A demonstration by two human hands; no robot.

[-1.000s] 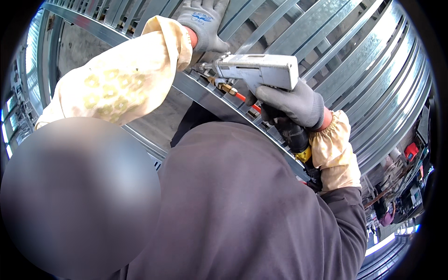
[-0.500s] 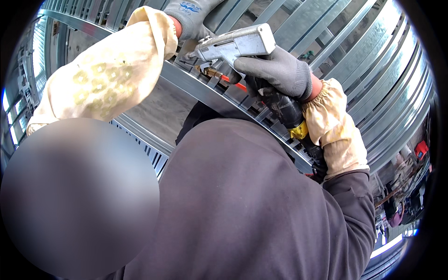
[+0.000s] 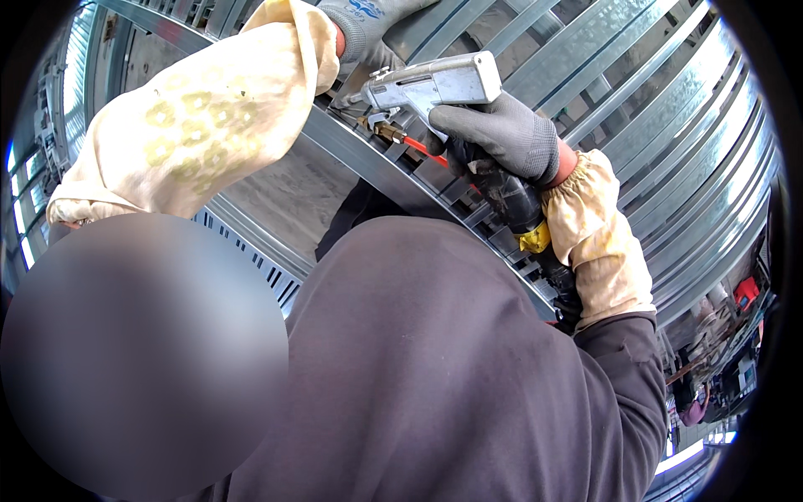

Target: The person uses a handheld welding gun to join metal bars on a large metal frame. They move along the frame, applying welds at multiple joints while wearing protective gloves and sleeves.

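- The right hand [image 3: 498, 138] is gripping the silver pistol-shaped tool [image 3: 443, 81].
- The tool is pointing its tip toward the left hand [image 3: 368, 27], near the metal frame's [image 3: 360, 159] near edge.
- The left hand's fingers are running out of view; I cannot tell whether it is opening or closing.
- A red hose [image 3: 424, 148] is running beneath the tool.

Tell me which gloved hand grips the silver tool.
The right hand, wrapped around the silver tool; the left hand, at the top edge, is near the tool's tip.

Right fingers [image 3: 460, 121] curled, left arm [image 3: 196, 125] outstretched
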